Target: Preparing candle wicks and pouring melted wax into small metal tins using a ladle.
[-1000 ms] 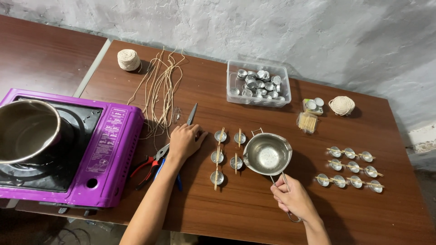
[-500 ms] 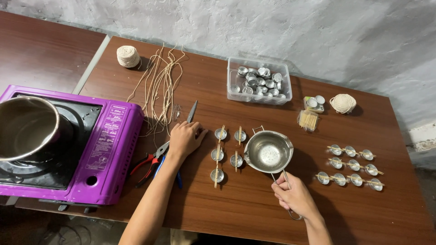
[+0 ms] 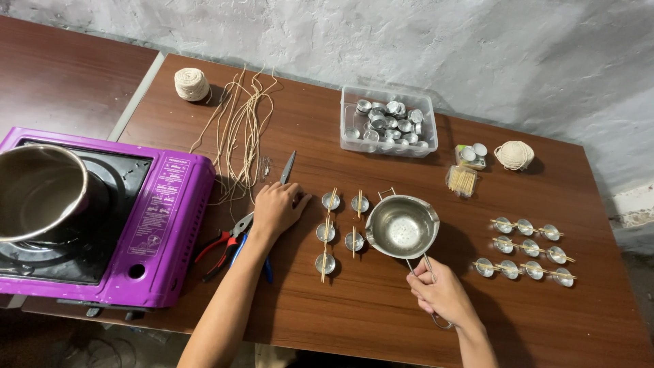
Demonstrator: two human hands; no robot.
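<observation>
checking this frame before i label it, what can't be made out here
Head view, the only one:
- The steel pouring pot looks empty; any thin film inside is too small to tell.
- Its wire handle end is hidden under the right hand.
- The scissors handles are covered by the left hand.
- The big pot on the purple stove is cut by the left edge.
</observation>
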